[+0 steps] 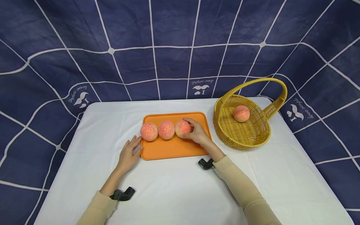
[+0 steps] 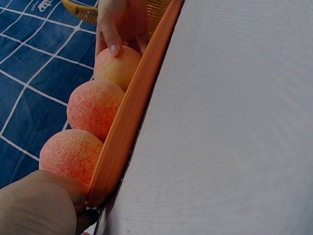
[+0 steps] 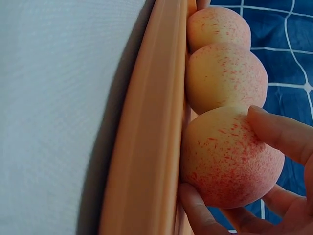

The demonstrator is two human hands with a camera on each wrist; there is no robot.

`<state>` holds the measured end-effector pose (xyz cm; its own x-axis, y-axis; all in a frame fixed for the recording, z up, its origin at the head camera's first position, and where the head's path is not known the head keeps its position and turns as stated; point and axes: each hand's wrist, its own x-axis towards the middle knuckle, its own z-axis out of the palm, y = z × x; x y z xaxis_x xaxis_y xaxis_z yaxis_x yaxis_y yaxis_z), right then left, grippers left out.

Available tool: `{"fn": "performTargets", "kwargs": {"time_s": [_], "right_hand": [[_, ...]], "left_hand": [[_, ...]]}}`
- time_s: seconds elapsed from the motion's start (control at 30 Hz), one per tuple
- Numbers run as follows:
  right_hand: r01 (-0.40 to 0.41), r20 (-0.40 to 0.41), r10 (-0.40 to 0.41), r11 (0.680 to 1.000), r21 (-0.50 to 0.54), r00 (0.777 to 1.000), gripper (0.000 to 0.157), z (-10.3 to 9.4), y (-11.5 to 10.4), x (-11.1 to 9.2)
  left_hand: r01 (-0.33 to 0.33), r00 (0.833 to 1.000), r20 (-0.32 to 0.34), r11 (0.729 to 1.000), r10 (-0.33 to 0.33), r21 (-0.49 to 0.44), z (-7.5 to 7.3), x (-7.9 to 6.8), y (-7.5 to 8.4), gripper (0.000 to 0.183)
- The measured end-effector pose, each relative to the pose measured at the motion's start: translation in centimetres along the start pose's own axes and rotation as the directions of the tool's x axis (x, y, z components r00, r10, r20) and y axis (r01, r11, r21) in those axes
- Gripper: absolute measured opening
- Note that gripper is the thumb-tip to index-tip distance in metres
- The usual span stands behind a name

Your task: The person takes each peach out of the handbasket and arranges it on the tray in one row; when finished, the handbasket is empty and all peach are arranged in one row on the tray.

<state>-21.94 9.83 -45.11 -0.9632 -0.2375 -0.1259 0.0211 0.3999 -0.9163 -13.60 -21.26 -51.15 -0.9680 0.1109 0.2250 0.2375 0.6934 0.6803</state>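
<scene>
Three pink-and-yellow peaches sit in a row on an orange tray (image 1: 168,150): the left peach (image 1: 149,131), the middle peach (image 1: 166,130) and the right peach (image 1: 182,128). My right hand (image 1: 197,132) holds the right peach, thumb and fingers spread around its sides; the right wrist view shows this peach (image 3: 230,156) up against its neighbour. At the tray's left edge, my left hand (image 1: 130,155) rests with fairly straight fingers, fingertips right beside the left peach. In the left wrist view, the left hand (image 2: 41,200) partly covers the tray's near corner.
Right of the tray stands a yellow woven basket (image 1: 225,131) with a tall arched handle and one peach (image 1: 241,113) inside. A white cloth (image 1: 168,193) covers the table. Dark blue fabric with white lines (image 1: 174,62) hangs behind and at both sides.
</scene>
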Motion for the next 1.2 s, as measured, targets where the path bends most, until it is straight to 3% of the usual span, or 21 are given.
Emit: {"fn": "performTargets", "kwargs": {"time_s": [0.17, 0.37, 0.57, 0.77, 0.9, 1.03, 1.2], "right_hand": [[0.008, 0.001, -0.008, 1.0, 0.004, 1.0, 0.082, -0.2, 0.1, -0.1], [0.002, 0.028, -0.005, 0.995, 0.098, 1.0, 0.086, -1.1, 0.4, -1.1], [0.046, 0.018, -0.047, 0.998, 0.035, 0.999, 0.084, -3.5, -0.3, -4.0], [0.13, 0.035, -0.134, 0.988, 0.086, 0.99, 0.077, -6.8, -2.2, -7.5], [0.201, -0.047, -0.197, 0.975, 0.094, 0.979, 0.072, -9.8, -3.6, -9.5], [0.28, -0.172, -0.264, 0.957, 0.073, 0.949, 0.068, -13.0, -4.4, -10.5], [0.265, -0.296, -0.241, 0.963, 0.044, 0.924, 0.062, -16.5, -4.7, -10.5]], "left_hand": [[0.0, 1.0, 0.002, 1.0, 0.0, -0.002, 0.1, 0.1, 0.1, 0.049], [0.009, 1.0, 0.013, 1.0, -0.009, -0.009, 0.2, 0.2, 0.2, 0.049], [0.003, 1.0, 0.01, 1.0, -0.002, -0.008, 0.2, 0.2, 0.1, 0.049], [0.007, 1.0, 0.015, 1.0, -0.007, 0.001, 0.1, 0.1, 0.2, 0.049], [0.016, 1.0, 0.019, 1.0, -0.016, -0.003, -0.1, 0.1, 0.3, 0.049], [0.013, 1.0, 0.013, 1.0, -0.013, -0.002, -0.2, 0.0, 0.3, 0.049], [0.016, 1.0, 0.016, 1.0, -0.016, -0.007, -0.2, 0.0, 0.2, 0.05]]}}
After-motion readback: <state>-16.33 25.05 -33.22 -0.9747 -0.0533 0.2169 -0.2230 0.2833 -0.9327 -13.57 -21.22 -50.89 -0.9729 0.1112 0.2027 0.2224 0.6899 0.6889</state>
